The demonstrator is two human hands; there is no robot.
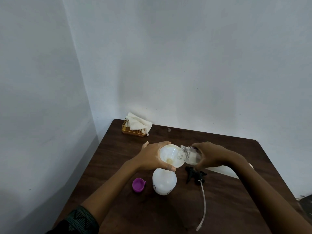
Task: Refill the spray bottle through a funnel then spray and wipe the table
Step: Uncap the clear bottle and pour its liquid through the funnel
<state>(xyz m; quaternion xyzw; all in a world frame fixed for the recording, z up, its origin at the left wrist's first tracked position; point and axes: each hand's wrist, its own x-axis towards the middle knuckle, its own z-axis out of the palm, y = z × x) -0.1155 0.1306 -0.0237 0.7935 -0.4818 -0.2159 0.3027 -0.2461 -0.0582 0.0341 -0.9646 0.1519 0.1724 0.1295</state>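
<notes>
- Dark brown wooden table, pushed into a corner of pale walls, everything's sitting on it.
- Left hand comes in from the left, forearm angled across the table. Its fingers wrap the far rim of the funnel and the thumb hooks the near rim.
- Right hand reaches in from the right, fingers curled over a jar's back end, thumb underneath.
- White translucent plastic spray bottle stands upright mid-table, neck pointing straight up, head off.
- Wide white plastic funnel sits in that neck, mouth up.
- Clear threaded jar is tipped almost flat, long axis running left-right, open mouth pointing left over the funnel's right rim.
- Black trigger spray head lies on its side just right of the bottle, its long white dip tube trailing toward the near edge.
- Gold wire napkin holder with white tissues sits in the far left corner.
- Small purple plastic cap lies open side up, just left of the bottle.
</notes>
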